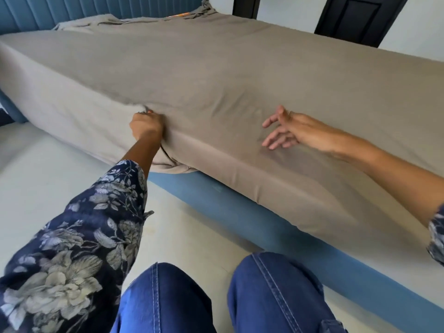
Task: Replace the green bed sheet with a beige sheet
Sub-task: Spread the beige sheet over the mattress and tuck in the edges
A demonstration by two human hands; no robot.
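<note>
The soft beige fabric sheet (216, 75) is already spread over the whole mattress. A fold at the near corner is bunched in the left hand (146, 124), while the right hand (292, 131), fingers spread, is hovered just above, further along that edge.

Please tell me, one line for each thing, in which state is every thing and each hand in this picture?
beige sheet: spread over the mattress, bunched at the far headboard end and at the near corner
left hand: gripping the sheet at the near corner
right hand: open, fingers spread over the sheet
blue bed frame: uncovered below the sheet
dark door: closed
</note>
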